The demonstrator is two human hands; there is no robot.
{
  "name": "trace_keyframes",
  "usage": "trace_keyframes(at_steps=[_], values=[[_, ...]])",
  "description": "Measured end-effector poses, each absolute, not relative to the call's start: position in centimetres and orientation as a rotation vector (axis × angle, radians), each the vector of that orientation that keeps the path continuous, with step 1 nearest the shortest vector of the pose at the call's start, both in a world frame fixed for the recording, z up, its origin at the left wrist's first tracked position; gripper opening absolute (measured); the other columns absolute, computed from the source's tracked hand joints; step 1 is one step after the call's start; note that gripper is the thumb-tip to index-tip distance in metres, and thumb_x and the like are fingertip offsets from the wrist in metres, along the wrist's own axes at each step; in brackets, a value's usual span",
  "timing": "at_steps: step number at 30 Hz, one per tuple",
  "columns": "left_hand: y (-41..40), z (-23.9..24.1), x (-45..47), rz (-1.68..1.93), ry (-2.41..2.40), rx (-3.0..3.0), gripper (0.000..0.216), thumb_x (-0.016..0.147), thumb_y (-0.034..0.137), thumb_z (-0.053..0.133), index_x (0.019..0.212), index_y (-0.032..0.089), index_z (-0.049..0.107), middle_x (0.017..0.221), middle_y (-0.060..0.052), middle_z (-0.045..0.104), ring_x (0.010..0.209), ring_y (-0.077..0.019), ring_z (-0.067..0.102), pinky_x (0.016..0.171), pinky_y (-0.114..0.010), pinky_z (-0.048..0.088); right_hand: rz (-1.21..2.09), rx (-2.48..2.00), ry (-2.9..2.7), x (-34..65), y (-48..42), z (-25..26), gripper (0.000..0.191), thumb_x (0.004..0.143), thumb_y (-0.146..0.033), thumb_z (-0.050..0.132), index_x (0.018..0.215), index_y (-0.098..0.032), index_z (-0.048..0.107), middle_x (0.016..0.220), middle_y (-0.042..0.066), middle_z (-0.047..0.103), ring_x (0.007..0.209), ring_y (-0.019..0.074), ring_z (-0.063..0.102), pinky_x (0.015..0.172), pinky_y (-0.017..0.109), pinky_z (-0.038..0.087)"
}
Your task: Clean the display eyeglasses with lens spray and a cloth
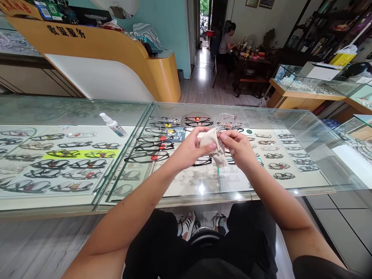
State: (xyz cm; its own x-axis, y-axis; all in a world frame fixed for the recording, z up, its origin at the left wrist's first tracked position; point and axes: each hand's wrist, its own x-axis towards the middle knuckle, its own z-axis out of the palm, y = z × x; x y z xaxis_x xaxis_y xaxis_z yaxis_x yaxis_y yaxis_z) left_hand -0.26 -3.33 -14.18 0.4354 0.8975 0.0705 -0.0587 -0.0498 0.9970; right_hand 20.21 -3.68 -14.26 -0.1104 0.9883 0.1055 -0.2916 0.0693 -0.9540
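Note:
My left hand (190, 149) pinches a cream cleaning cloth (213, 145) against one lens of a thin clear-framed pair of glasses (226, 121). My right hand (236, 145) grips the same glasses from the right, with fingers closed on the frame by the cloth. Both hands hover above the glass display counter (203, 186), over rows of eyeglass frames (151, 149) laid inside it.
A small white spray bottle (113, 124) lies on the counter top to the left. A curved orange service desk (116, 50) stands behind. Another person (228, 40) sits at a dark table far back. More glass cases (319, 87) stand at right. My knees and shoes show below.

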Motion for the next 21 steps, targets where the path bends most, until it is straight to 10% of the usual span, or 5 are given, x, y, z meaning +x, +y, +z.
trace_keyframes(at_steps=[6,12,21], values=[[-3.8,-14.6,0.4,1.057,0.856,1.565,0.047,0.093,0.056,0.082,0.123,0.024,0.065,0.114,-0.007,0.065,0.098,-0.02,0.066,0.08,-0.03,0.055,1.378,-0.826,-1.032,19.9,-3.8,-13.9,0.037,0.062,-0.055,0.104,0.072,-0.026,0.085,0.079,-0.001,0.074,0.073,0.0132,0.055,0.081,0.031,0.051],[-4.5,-13.9,0.6,1.228,1.108,1.905,0.029,0.092,0.051,0.08,0.096,0.023,0.078,0.131,-0.01,0.062,0.133,-0.03,0.058,0.121,-0.046,0.043,1.308,-0.791,-1.046,19.8,-4.0,-14.3,0.032,0.068,-0.053,0.103,0.071,-0.027,0.083,0.083,0.0,0.071,0.082,0.0156,0.058,0.083,0.032,0.049],[-4.1,-13.8,0.5,1.133,0.829,1.525,0.042,0.091,0.056,0.084,0.095,0.02,0.063,0.085,0.001,0.061,0.077,-0.0147,0.055,0.071,-0.028,0.044,1.267,-0.816,-1.032,19.6,-4.4,-13.9,0.045,0.065,-0.06,0.101,0.066,-0.026,0.073,0.078,0.0,0.063,0.083,0.0174,0.057,0.082,0.032,0.05]])
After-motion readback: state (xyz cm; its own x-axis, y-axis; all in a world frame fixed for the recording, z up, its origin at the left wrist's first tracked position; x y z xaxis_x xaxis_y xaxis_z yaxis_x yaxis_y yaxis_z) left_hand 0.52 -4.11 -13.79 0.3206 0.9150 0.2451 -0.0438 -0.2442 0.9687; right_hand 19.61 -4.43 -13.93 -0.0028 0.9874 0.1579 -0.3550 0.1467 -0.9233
